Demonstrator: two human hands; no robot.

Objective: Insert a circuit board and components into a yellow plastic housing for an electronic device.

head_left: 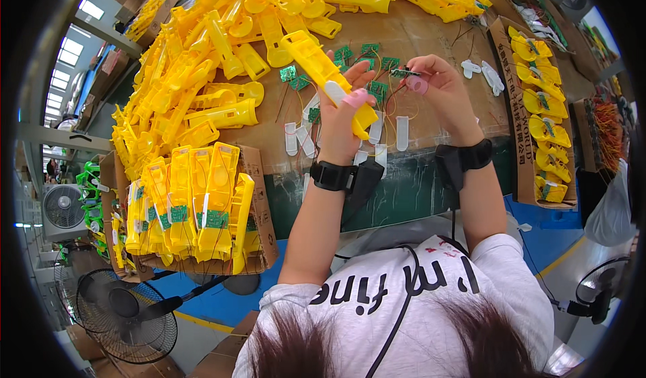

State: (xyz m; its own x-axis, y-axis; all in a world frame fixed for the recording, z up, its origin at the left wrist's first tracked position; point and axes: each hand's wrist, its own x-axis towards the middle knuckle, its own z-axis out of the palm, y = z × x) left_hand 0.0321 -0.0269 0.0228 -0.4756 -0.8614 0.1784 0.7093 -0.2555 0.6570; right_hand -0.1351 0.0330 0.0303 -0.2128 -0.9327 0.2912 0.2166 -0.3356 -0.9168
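My left hand is closed around a long yellow plastic housing, which tilts up and away to the left. A white oval piece sits in the housing by my thumb. To its right, my right hand pinches a small circuit board edge-on, with thin wires trailing below it. Both thumbs wear pink finger covers. Between and beyond my hands lie several loose green circuit boards with wires. White strips are scattered on the cardboard-covered table below them.
A large heap of yellow housings covers the table's left and far side. Near left, a cardboard box holds housings with boards. Another box with yellow parts stands at right. A floor fan is at lower left.
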